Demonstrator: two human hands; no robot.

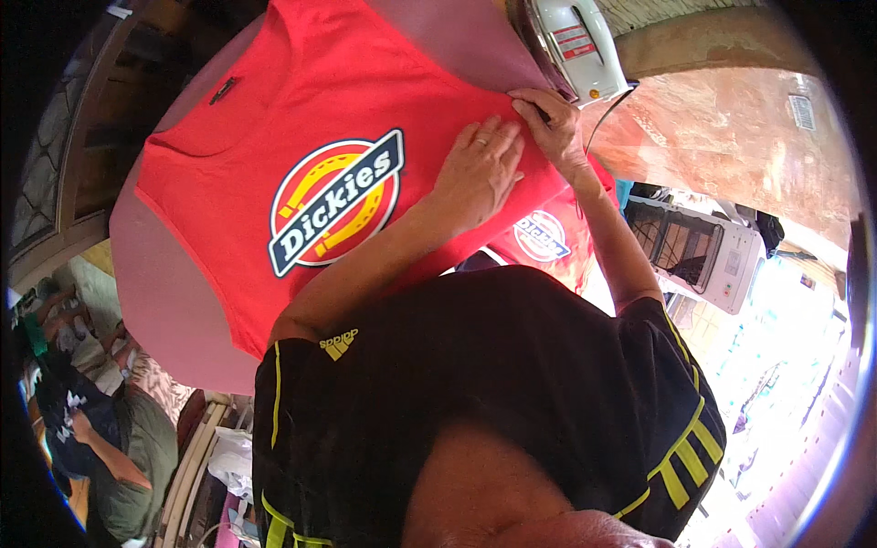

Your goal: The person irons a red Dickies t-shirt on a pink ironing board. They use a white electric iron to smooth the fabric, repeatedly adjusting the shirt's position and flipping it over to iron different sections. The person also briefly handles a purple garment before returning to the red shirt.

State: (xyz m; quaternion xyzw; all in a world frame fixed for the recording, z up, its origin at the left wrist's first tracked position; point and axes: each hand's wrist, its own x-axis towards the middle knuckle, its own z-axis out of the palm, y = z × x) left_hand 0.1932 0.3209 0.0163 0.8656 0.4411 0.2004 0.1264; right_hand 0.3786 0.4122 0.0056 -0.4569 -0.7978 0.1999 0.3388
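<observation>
A red sleeveless top (pixel 429 87) lies spread on a pink padded ironing board (pixel 183 310). It has a large round yellow, white and dark blue print (pixel 338 203) on its front. My left hand (pixel 480 172) rests flat on the fabric to the right of the print, fingers stretched out. Farther right, my right hand (pixel 551 132) pinches the top's edge between thumb and fingers. Below my hands hangs red cloth with a smaller similar print (pixel 541 236); whether it is part of the same garment I cannot tell.
Just beyond my right hand stands a white iron (pixel 585 46) with a dark cord. A white appliance with a dark grille (pixel 694 247) is at the right, by a worn orange wall (pixel 722 137). Other people (pixel 110 447) sit at the lower left. White plastic bags (pixel 231 461) lie nearby.
</observation>
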